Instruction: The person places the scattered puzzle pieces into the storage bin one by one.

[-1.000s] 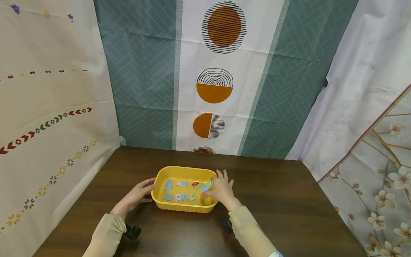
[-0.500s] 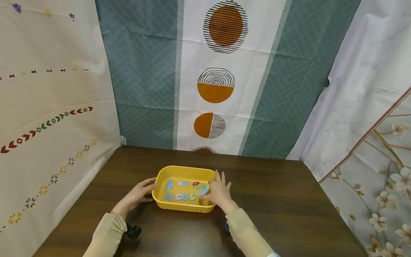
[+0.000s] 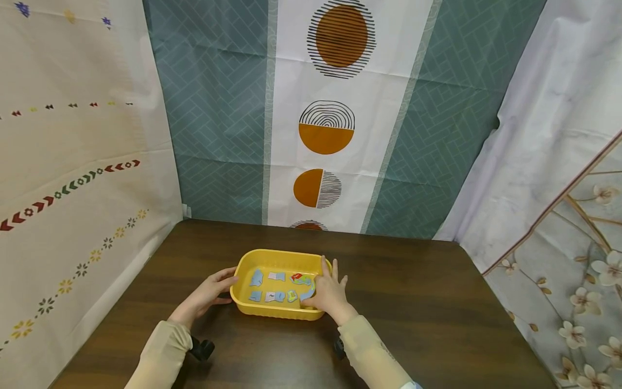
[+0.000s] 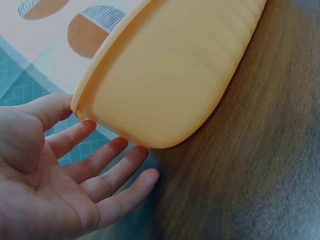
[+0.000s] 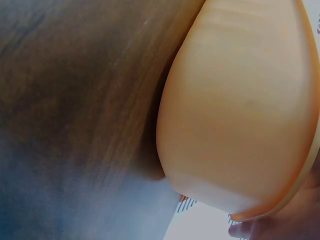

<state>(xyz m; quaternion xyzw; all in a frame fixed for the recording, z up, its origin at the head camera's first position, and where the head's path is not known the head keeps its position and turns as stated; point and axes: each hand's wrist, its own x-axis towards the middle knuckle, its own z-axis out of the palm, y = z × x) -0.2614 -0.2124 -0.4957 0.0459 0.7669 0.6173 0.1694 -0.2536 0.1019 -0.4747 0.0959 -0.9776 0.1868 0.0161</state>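
Note:
A yellow plastic tray (image 3: 278, 312) sits on the brown table, with several flat puzzle pieces on its floor. My left hand (image 3: 209, 294) holds its left end; in the left wrist view the thumb reaches behind the rim while the relaxed fingers (image 4: 135, 155) meet the outer wall. Over the right end lies my right hand (image 3: 331, 294), fingers spread and fairly straight across the rim. Its thumb reaches inside, at the near edge of a curved light-blue piece (image 3: 308, 295), partly covered by the hand. A green piece with red (image 3: 301, 279) adjoins that one.
In the tray's left and middle lie light-blue (image 3: 256, 278) and white-and-blue pieces (image 3: 277, 276); a small green-yellow piece (image 3: 291, 296) lies closer to the right. A patterned curtain (image 3: 218, 135) hangs behind the table (image 3: 408, 302), with pale cloths at both sides.
My right hand has shifted left and nearer, its thumb sliding along the tray floor. The curved light-blue piece has moved nearer and left with it. My left hand stays put.

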